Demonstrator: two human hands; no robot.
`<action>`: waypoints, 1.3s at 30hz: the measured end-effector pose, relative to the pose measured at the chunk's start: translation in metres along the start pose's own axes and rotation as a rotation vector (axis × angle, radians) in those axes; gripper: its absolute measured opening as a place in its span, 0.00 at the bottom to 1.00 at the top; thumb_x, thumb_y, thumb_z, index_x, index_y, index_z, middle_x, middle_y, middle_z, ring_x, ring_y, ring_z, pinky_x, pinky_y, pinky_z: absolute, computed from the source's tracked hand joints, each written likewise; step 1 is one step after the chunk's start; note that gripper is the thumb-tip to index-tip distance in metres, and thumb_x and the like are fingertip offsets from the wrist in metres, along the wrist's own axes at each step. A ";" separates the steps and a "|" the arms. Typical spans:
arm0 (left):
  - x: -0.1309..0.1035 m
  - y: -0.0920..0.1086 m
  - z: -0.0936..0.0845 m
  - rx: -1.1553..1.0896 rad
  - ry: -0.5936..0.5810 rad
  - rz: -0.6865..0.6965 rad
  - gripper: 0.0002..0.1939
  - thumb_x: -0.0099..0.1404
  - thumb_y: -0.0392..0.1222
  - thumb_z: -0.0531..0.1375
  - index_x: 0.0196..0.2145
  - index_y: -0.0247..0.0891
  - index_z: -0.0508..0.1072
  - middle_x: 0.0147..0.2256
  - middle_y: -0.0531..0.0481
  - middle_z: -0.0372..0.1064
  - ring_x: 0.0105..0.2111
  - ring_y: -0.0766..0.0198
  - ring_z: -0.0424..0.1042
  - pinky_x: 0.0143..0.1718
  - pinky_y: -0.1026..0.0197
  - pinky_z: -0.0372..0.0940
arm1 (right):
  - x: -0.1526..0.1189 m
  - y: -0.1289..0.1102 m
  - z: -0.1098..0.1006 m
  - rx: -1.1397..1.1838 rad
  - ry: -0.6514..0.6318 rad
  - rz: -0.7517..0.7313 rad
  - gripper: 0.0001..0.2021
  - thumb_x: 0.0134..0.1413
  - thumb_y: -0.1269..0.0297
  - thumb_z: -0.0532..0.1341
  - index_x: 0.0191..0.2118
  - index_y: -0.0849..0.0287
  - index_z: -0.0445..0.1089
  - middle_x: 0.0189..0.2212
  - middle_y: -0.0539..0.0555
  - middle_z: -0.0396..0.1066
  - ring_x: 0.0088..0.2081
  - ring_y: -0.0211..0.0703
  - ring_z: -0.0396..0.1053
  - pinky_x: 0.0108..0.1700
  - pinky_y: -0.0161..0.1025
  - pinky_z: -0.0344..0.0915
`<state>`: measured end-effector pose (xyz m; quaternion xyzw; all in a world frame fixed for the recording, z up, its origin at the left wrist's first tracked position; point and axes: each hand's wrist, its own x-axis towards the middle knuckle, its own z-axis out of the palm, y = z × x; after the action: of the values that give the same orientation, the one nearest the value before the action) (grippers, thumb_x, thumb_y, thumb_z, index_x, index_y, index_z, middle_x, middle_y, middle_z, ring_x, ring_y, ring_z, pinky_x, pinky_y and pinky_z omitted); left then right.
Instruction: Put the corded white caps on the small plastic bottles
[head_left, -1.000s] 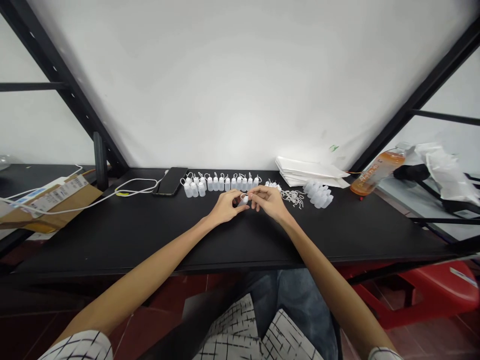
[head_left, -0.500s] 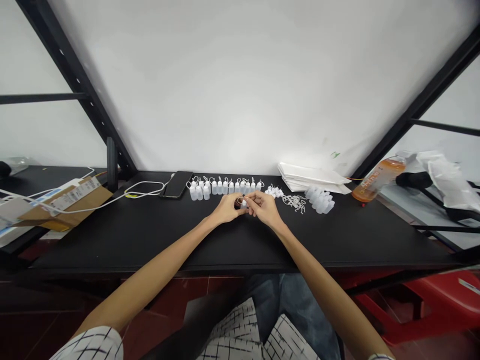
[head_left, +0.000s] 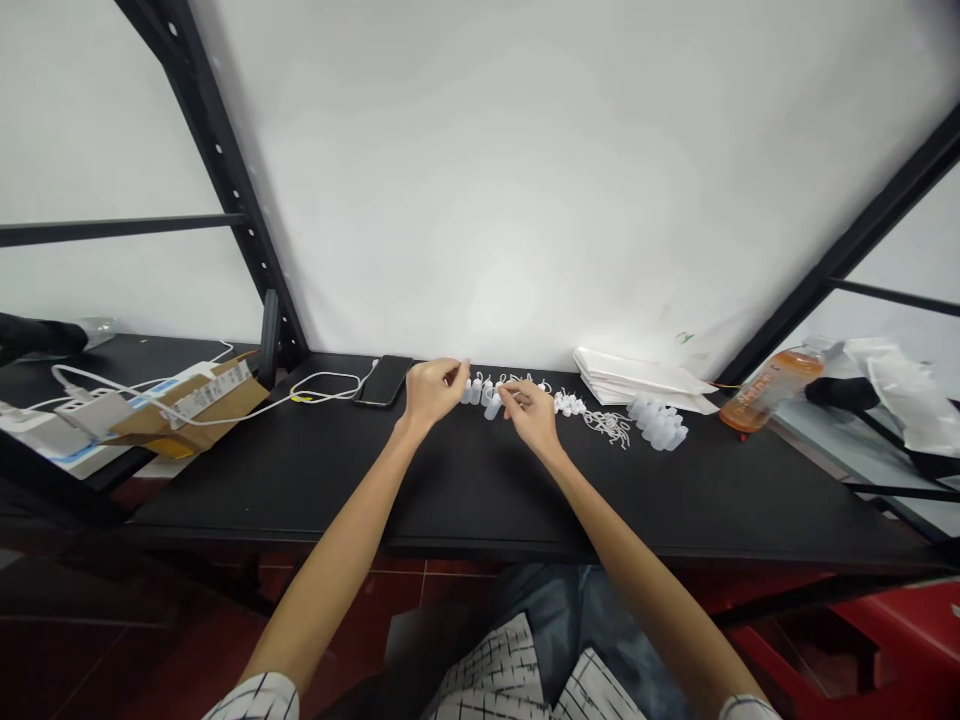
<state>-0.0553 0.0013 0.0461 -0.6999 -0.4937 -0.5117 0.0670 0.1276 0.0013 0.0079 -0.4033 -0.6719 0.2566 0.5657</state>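
A small white squeeze bottle (head_left: 493, 408) stands upright in front of me, and the fingertips of my right hand (head_left: 532, 412) are pinched at its capped top. To the left, my left hand (head_left: 433, 392) hovers over the row, its fingers curled together; whatever they hold, if anything, is hidden. Behind both hands runs a row of similar capped bottles (head_left: 477, 391), its left part covered by my left hand. A pile of small white caps (head_left: 570, 404) lies right of my right hand, beside a tangle of thin white loops (head_left: 607, 427) and a cluster of uncapped bottles (head_left: 658, 422).
A black phone (head_left: 383, 381) lies left of my left hand, with a white cable (head_left: 322, 388) by it. White sheets (head_left: 637, 377) are stacked at the back. An orange drink bottle (head_left: 772, 388) leans at the right. A torn cardboard box (head_left: 202, 405) lies left.
My hands have moved apart. The left hand let go of the small bottle and went left to the row; the right hand brought the bottle near the row. The view has turned slightly left.
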 end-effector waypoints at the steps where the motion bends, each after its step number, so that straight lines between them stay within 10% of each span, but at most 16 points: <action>1: 0.002 -0.006 -0.003 0.021 0.037 -0.038 0.22 0.67 0.48 0.53 0.19 0.36 0.71 0.19 0.50 0.68 0.21 0.67 0.64 0.27 0.63 0.55 | 0.004 -0.001 0.008 -0.007 -0.010 -0.008 0.12 0.54 0.54 0.60 0.33 0.58 0.73 0.32 0.54 0.70 0.22 0.36 0.65 0.23 0.36 0.63; 10: 0.011 -0.041 -0.012 0.014 0.188 -0.273 0.23 0.68 0.50 0.51 0.21 0.36 0.72 0.16 0.51 0.66 0.21 0.66 0.67 0.26 0.64 0.54 | 0.023 -0.003 0.059 -0.139 -0.106 -0.028 0.10 0.56 0.60 0.57 0.33 0.57 0.74 0.34 0.55 0.72 0.27 0.41 0.66 0.32 0.39 0.65; 27: 0.010 -0.039 -0.005 -0.044 0.212 -0.223 0.23 0.67 0.51 0.53 0.20 0.36 0.74 0.15 0.52 0.66 0.19 0.68 0.66 0.25 0.65 0.56 | 0.023 -0.001 0.063 -0.327 -0.126 -0.158 0.09 0.58 0.68 0.57 0.41 0.60 0.74 0.34 0.52 0.72 0.25 0.36 0.65 0.35 0.36 0.63; 33: 0.002 -0.010 -0.003 -0.114 0.239 -0.026 0.24 0.68 0.48 0.54 0.17 0.35 0.70 0.15 0.53 0.64 0.16 0.71 0.63 0.23 0.65 0.55 | 0.016 -0.012 0.038 -0.430 -0.049 -0.247 0.11 0.60 0.68 0.55 0.44 0.59 0.73 0.36 0.53 0.73 0.26 0.36 0.66 0.36 0.35 0.64; 39: -0.028 0.023 0.027 -0.062 0.111 0.299 0.25 0.67 0.40 0.55 0.13 0.35 0.59 0.12 0.55 0.56 0.15 0.72 0.55 0.20 0.65 0.48 | -0.009 -0.010 -0.040 -0.760 0.131 -0.358 0.12 0.63 0.66 0.53 0.43 0.59 0.74 0.39 0.56 0.73 0.29 0.37 0.69 0.33 0.33 0.61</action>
<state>-0.0197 -0.0116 0.0212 -0.7381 -0.3634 -0.5489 0.1479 0.1641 -0.0155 0.0198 -0.4757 -0.7409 -0.1378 0.4537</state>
